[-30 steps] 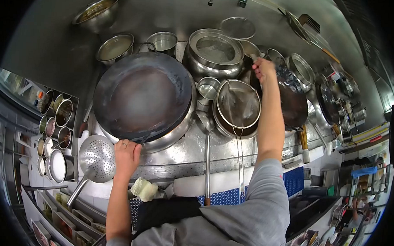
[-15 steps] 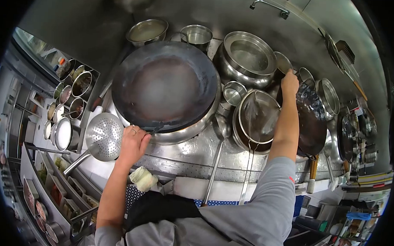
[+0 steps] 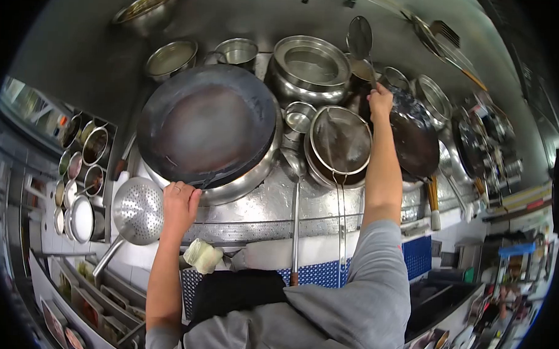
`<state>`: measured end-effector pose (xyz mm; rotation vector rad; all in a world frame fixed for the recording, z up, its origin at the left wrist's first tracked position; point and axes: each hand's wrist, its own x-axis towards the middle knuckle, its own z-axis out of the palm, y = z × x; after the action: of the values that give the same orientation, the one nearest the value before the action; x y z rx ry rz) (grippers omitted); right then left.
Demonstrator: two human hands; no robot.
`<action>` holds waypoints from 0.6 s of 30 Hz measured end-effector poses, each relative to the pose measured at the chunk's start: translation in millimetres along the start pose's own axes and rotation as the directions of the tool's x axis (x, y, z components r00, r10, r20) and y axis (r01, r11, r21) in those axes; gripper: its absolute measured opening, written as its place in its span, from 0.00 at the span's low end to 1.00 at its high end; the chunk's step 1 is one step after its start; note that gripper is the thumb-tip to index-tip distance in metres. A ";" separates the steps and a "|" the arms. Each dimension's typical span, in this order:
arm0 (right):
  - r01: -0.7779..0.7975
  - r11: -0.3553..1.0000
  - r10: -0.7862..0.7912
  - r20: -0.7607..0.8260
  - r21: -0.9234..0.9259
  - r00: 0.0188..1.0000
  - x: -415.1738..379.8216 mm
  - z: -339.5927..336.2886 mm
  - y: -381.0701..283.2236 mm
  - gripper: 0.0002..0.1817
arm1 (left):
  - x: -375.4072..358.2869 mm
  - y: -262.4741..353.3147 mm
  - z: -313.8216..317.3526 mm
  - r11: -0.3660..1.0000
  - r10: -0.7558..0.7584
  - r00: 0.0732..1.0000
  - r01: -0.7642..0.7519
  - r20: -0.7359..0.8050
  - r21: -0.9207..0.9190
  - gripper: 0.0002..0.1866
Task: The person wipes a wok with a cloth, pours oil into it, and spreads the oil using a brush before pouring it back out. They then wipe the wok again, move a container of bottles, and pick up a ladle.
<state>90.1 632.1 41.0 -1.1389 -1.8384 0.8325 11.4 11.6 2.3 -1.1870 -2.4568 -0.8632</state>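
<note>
My right hand (image 3: 381, 102) is closed round the handle of a long-handled spoon (image 3: 360, 37), its dark oval bowl raised above the pots at the back. My left hand (image 3: 180, 205) is closed at the near edge of a large dark wok (image 3: 207, 126), where the wok's handle is; the fingertips are partly hidden. The wok sits on the stove, its inside bare and brownish in the middle. Left of that hand lies a perforated skimmer (image 3: 138, 211). A round mesh strainer (image 3: 341, 140) rests over a pot of dark liquid, between my two arms.
A ladle (image 3: 296, 193) lies beside the strainer. Behind stand a large pot (image 3: 311, 63) and smaller pots. A second wok (image 3: 416, 142) is at right, near a bamboo brush (image 3: 432, 201). Seasoning containers (image 3: 82, 217) stand left. A crumpled white cloth (image 3: 203, 255) is near my left forearm.
My right hand has come up from among the back pots with the spoon, which now shows in full. My left hand stays at the wok's edge. The view has shifted.
</note>
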 end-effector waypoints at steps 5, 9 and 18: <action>-0.416 0.604 0.328 0.264 0.680 0.907 -98.3 -57.4 -15.3 0.22 | -2.6 -7.0 1.2 0.999 0.049 0.999 -0.049 -0.015 0.002 0.10; -0.505 0.372 0.284 0.422 0.779 0.861 -194.1 -91.5 -8.2 0.17 | -10.3 -16.5 5.4 0.995 0.096 0.995 -0.096 -0.022 -0.021 0.11; -0.545 0.222 0.340 0.459 0.809 0.821 -413.2 -129.5 -26.6 0.03 | -16.7 -31.8 3.3 0.972 0.215 0.976 -0.217 -0.029 -0.095 0.13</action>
<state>306.5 257.8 5.1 -0.7695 -0.7343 2.0604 -3.0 -12.0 -20.9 -1.4417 -2.2401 -0.9339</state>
